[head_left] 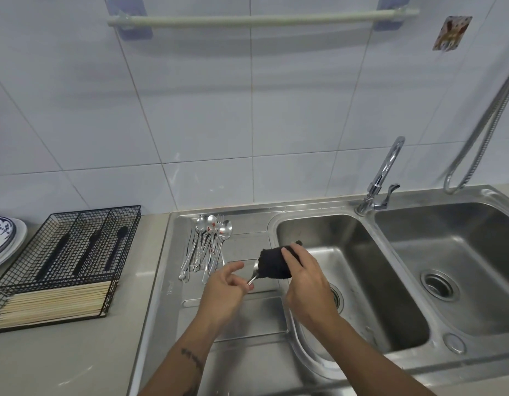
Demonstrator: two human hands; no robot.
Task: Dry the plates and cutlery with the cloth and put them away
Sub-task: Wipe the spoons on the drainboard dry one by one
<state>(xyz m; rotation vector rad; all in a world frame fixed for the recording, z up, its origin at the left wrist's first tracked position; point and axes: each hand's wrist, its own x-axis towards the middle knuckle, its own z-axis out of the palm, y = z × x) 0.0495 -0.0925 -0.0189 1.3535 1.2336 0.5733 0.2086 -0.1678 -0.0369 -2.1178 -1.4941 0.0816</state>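
Pinched at its handle by the left hand (223, 284), a single spoon (252, 277) was held above the draining board (242, 315) of the sink, just left of the nearer basin (362, 281). That grip was a light pinch near the handle's end, with the forefinger lifted off and pointing away. The right hand (303, 277) clenched a dark cloth (273, 262) wrapped round the spoon's bowl, which was hidden inside the folds.

The spoon's long axis ran from lower left to upper right, handle toward the person and bowl pointing up and away toward the basin. It looked to be thin polished steel, so probably light, stiff and slippery while wet; the narrow handle was the sensible place to hold it, leaving the bowl free for the cloth. The cloth looked soft and thick and would mould round the metal.

More cutlery (207, 247), spoons and at least one fork, lay bunched on the draining board near the back, handles toward the person and bowls toward the wall. On the desk (61, 358) to the left stood a black wire cutlery tray (76, 252) with dark-handled pieces and a bundle of chopsticks (53, 302), and beside it stacked plates (7, 241), apparently already put away.
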